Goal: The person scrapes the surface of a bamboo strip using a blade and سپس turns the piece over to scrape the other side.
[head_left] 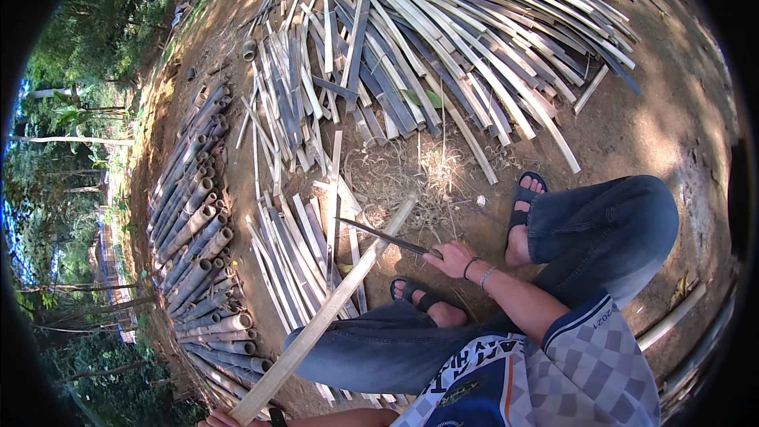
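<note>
A long pale bamboo strip (332, 304) slants from the lower left edge up to the middle, passing over my left thigh. My left hand (221, 420), partly cut off by the picture's lower edge, is closed round its near end. In my right hand (452, 259) is the handle of a knife (411, 247) with a long, dark, narrow blade. The blade points left and crosses the strip near its far end; whether it presses into the wood I cannot tell. Thin shavings (427, 174) lie on the ground beyond the strip's tip.
Split bamboo strips (466, 39) spread in a large heap at the far side. A smaller bundle of strips (288, 257) lies left of my sandalled feet. Cut bamboo poles (194, 221) are stacked along the left. Another pole (672, 316) rests on the ground at right.
</note>
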Demonstrator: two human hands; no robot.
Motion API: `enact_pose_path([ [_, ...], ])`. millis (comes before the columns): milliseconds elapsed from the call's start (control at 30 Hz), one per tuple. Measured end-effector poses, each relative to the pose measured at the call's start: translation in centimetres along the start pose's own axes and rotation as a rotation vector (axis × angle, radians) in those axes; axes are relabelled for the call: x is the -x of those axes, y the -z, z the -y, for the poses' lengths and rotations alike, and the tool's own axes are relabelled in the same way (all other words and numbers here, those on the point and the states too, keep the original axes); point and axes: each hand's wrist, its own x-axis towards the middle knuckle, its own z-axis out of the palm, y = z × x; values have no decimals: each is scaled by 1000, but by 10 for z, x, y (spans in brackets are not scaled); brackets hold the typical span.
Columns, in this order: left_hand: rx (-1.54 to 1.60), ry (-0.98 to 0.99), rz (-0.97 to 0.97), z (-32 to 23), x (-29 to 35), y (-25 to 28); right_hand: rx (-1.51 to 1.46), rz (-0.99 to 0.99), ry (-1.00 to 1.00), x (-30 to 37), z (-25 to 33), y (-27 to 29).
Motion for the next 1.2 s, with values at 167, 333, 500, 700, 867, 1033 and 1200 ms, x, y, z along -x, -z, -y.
enact_pose_path([
  [167, -7, -15, 14, -2, 1, 4, 26, -45, -351, -9, -19, 5],
  [333, -13, 2, 14, -4, 2, 4, -23, 77, 8, 8, 24, -2],
  [500, 28, 26, 33, -1, 0, 2, 29, -146, -221, 2, -27, -5],
  [700, -4, 12, 9, -3, 2, -2, -99, 7, -324, 2, 4, 2],
  [867, -18, -1, -3, -6, -1, 0, 11, 112, -27, 7, 19, 16],
  [1033, 4, -18, -5, -1, 0, -7, -108, -167, -453, -14, -39, 0],
  [1200, 10, -16, -11, -2, 4, -22, -84, -22, -204, -3, 5, -11],
])
